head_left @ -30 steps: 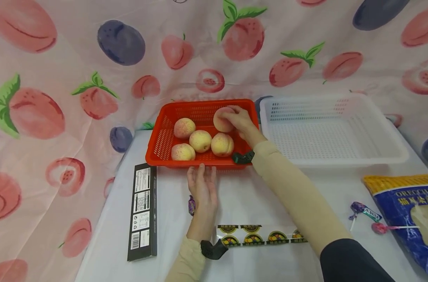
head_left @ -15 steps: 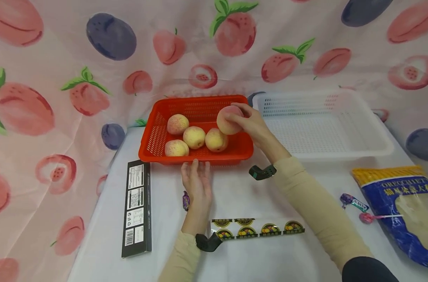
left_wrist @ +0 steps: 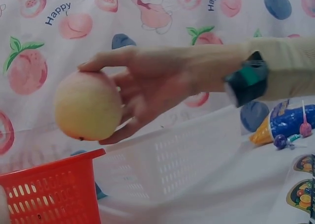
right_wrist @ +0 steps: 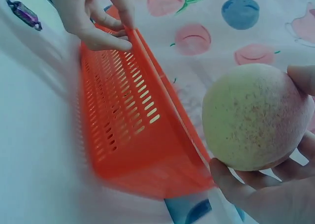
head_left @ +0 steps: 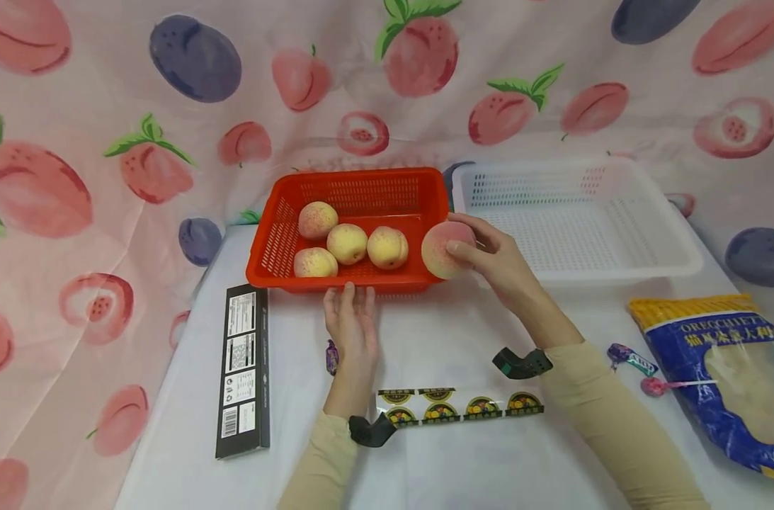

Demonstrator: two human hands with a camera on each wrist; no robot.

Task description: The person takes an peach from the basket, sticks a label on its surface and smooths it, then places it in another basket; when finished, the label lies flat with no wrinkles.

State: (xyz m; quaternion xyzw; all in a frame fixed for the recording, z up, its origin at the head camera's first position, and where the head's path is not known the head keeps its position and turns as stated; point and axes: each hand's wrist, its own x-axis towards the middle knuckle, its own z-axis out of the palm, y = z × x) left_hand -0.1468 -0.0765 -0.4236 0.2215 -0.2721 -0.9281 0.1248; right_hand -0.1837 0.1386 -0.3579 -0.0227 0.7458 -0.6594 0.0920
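Observation:
A pink and yellow peach [head_left: 448, 250] is gripped between the thumb and fingers of my right hand [head_left: 498, 263], in front of the red basket's right end. The left wrist view shows that peach [left_wrist: 88, 106] held up above the level of the rim. Several more peaches [head_left: 347, 244] lie inside the red plastic basket [head_left: 345, 282]. My left hand [head_left: 351, 329] is at the middle of the basket's front side, its fingers extended up to the rim. In the right wrist view, the left hand's fingers [right_wrist: 106, 39] are right at the basket's edge.
A white plastic basket [head_left: 584, 273] stands right of the red one. Left lies a long black box [head_left: 243, 372]; in front, a sticker strip [head_left: 459, 407]. Wrapped candy [head_left: 332, 358], a lollipop [head_left: 654, 386] and a blue pasta bag [head_left: 712, 382] are on the table.
My right hand has lifted the peach out of the red basket and brought it toward me and to the right. The left hand stays at the basket's front.

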